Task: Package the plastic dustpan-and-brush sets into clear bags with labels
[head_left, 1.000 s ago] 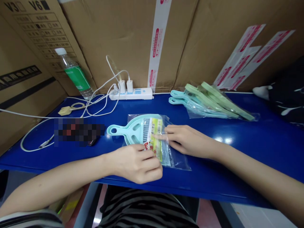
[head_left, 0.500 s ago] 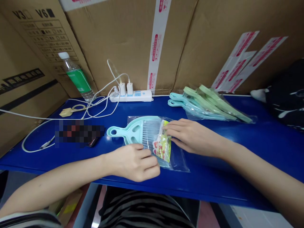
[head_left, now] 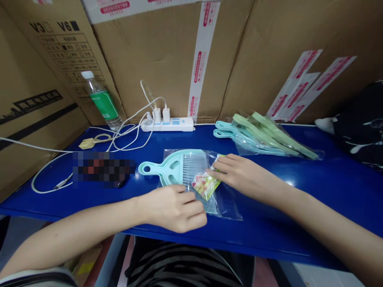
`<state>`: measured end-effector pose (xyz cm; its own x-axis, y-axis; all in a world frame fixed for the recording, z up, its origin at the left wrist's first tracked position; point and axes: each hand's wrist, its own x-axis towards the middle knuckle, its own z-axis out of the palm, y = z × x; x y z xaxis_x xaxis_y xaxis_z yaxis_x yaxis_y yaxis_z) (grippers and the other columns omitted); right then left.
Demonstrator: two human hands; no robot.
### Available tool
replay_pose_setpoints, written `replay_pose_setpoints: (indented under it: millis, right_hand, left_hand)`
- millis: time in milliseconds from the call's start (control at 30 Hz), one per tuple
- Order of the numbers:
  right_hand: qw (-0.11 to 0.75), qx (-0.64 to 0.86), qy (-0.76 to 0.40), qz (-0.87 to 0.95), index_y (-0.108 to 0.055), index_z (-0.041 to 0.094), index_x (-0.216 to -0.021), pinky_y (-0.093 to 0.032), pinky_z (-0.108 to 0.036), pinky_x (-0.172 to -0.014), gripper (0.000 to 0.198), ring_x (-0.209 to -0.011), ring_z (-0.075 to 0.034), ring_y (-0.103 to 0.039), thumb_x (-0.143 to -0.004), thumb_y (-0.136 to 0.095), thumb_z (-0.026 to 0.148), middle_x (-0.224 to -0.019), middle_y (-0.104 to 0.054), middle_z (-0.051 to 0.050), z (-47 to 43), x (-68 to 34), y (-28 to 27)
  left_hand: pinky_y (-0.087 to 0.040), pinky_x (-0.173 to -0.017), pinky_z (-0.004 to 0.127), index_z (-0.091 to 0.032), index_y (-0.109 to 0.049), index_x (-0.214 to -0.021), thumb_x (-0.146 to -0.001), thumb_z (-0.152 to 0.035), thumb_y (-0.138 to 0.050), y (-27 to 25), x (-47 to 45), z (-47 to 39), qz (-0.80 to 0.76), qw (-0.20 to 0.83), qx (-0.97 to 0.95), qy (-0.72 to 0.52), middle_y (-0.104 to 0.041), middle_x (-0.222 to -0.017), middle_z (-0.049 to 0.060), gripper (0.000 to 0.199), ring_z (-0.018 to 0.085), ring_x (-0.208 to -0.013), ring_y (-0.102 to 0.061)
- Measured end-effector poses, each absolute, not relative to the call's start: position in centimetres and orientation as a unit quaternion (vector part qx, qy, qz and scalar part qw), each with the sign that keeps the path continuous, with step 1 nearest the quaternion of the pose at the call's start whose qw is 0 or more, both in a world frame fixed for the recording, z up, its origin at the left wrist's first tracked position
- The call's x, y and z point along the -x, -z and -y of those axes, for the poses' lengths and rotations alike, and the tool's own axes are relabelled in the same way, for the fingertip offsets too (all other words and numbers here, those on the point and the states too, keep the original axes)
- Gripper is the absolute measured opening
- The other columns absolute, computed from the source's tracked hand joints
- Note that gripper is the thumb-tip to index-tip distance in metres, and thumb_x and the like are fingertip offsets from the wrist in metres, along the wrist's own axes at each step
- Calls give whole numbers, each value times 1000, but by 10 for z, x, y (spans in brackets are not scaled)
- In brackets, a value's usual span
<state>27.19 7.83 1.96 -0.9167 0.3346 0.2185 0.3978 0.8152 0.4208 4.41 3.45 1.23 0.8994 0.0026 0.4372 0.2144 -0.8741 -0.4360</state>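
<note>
A light blue dustpan with a small brush (head_left: 167, 169) lies in a clear plastic bag (head_left: 229, 207), its handle pointing left. Inside the bag a yellow-green printed paper card (head_left: 206, 185) sits slanted over the bristles and pan. My left hand (head_left: 176, 209) is curled closed at the bag's near edge; its fingertips are hidden. At the bag's right part, my right hand (head_left: 231, 171) has its fingers pressed together on the card's upper right end, covering part of it.
More bagged blue and green dustpan sets (head_left: 263, 135) lie at the back right. A white power strip (head_left: 167, 124) with cables, a water bottle (head_left: 104, 103) and a blurred dark object (head_left: 103, 169) are on the left. Cardboard boxes (head_left: 161, 52) stand behind the blue table (head_left: 269, 231).
The paper card has turned and slid to the right under my right hand, so it lies more slanted. My left hand stays at the bag's near edge. The view has shifted slightly.
</note>
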Motion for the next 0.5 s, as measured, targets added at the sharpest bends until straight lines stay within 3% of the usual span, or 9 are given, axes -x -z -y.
replay_pose_setpoints:
  millis: [200,333,433,500]
  right_hand:
    - [120,249,257,926,-74,25,-84,-29,-32,-57,36,-66,-21,-46,-91,-41,11,-65,-51,-5,-91,-283,-40]
    - [144,310,195,919,-75,27,-90,-31,-32,-57,39,-64,-20,-46,-91,-39,12,-66,-51,-5,-110,-279,-48]
    - [165,326,111,924,-76,27,-91,-38,-31,-59,37,-68,-18,-52,-86,-42,11,-78,-57,-6,-133,-263,-53]
    - [188,293,56,936,-76,24,-88,-44,-32,-70,38,-81,-18,-58,-82,-43,7,-101,-61,-8,-150,-247,-55]
  left_hand:
    - [-28,-45,25,-17,-55,-71,-87,-13,-51,-10,-43,-34,57,243,944,215,-47,-58,-5,17,9,-50,-43]
    - [-28,-45,25,-17,-54,-70,-87,-14,-51,-9,-42,-34,59,239,944,221,-46,-57,-5,17,10,-50,-43]
    - [-27,-44,25,-17,-54,-71,-87,-13,-51,-8,-42,-33,58,240,942,226,-45,-57,-5,17,10,-50,-42]
    - [-27,-44,25,-17,-55,-71,-86,-13,-51,-7,-42,-33,58,240,941,230,-46,-57,-5,16,10,-50,-42]
